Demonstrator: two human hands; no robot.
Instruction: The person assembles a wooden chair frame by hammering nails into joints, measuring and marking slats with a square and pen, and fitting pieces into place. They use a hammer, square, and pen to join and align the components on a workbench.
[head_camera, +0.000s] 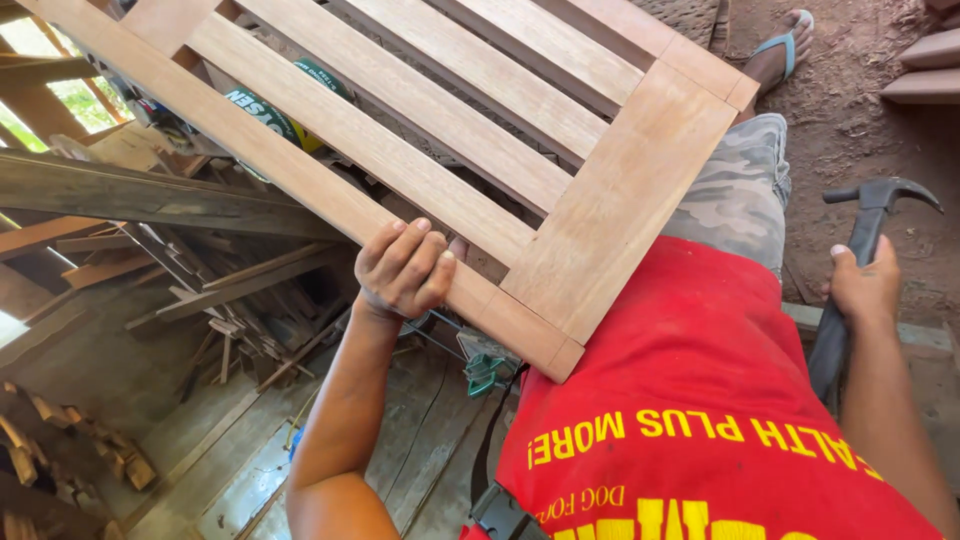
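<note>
1. Left hand (403, 268): fingers (415, 250) curled closed over the lower rail of the slatted wooden frame (610, 205).
2. Right hand (865, 285): fingers wrapped closed around the hammer (860, 245) handle, head upward.
3. Frame rests tilted across the person's lap, above scrap timber (240, 290).

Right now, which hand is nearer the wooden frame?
Left. The left hand grips the wooden frame at its edge; the right hand holds a hammer off to the side.
</note>
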